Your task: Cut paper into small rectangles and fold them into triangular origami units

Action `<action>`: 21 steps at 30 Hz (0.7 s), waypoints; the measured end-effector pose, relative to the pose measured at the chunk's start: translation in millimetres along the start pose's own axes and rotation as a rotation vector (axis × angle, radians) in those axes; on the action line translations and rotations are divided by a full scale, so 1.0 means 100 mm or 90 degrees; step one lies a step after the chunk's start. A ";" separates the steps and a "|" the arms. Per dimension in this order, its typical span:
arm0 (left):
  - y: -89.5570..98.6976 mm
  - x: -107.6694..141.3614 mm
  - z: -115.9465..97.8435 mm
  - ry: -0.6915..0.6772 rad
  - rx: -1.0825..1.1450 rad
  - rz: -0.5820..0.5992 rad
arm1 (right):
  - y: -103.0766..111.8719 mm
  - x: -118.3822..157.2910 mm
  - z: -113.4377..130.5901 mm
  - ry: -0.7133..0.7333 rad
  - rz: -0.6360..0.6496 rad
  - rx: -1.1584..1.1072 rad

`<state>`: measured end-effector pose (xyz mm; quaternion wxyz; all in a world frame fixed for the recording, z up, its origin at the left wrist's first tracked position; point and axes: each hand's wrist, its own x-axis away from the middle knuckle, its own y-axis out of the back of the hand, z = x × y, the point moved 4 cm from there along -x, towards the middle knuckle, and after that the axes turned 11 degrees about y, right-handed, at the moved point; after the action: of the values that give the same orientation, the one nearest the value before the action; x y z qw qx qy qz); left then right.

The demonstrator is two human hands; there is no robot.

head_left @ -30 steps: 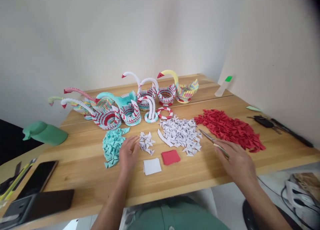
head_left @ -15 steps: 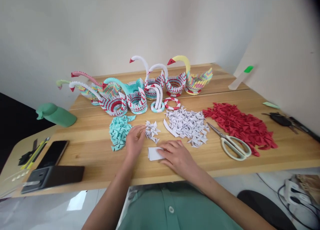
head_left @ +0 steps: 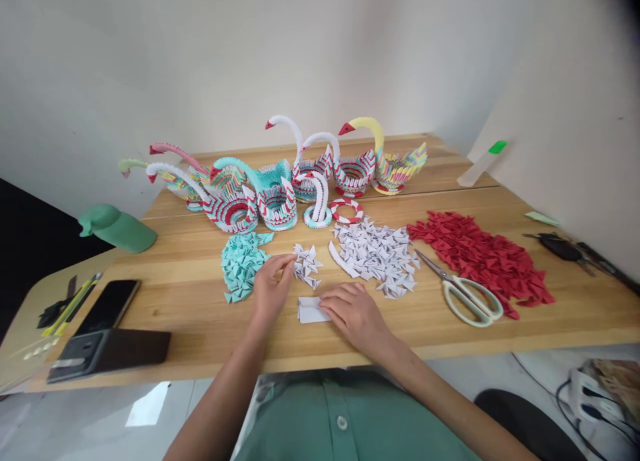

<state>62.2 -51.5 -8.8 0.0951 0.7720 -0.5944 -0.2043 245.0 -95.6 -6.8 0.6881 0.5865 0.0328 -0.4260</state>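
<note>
My left hand [head_left: 273, 284] is between the turquoise paper triangles [head_left: 243, 266] and a small cluster of white folded paper triangles [head_left: 307, 264]. Its thumb and fingertips are pinched together at the cluster's left edge; whatever they hold is too small to make out. On the wood, a folded white paper strip [head_left: 313, 311] lies flat. My right hand [head_left: 356, 314] rests palm down with its fingers laid over the strip's right end. Behind that hand is a larger heap of white triangles [head_left: 377, 254], with a curved row of joined white pieces [head_left: 343, 261] at its left side.
Several paper swans [head_left: 277, 204] stand at the back, with a red-and-white ring [head_left: 347, 211] in front. Scissors [head_left: 470, 297] lie beside red triangles [head_left: 483, 257]. At left are a green bottle [head_left: 120, 229], a phone [head_left: 110, 306] and a dark box [head_left: 130, 351].
The view has shifted slightly, so the whole table sits a little lower and further right. Both hands keep nearly the same places, the left still pinched and the right still on the strip.
</note>
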 end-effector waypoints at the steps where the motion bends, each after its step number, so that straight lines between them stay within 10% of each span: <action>1: 0.01 0.03 -0.03 0.009 0.012 0.009 | 0.02 -0.02 -0.01 -0.006 -0.010 0.011; 8: 0.12 0.25 -0.20 -0.004 0.032 0.050 | 0.11 -0.11 0.00 0.035 -0.050 0.051; 21: 0.15 0.52 0.15 0.124 0.067 0.051 | -0.15 0.07 0.11 0.063 0.005 0.043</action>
<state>53.0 -103.8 -26.9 0.1199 0.7676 -0.6227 -0.0930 235.2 -108.0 -18.8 0.6671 0.6299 0.0504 -0.3944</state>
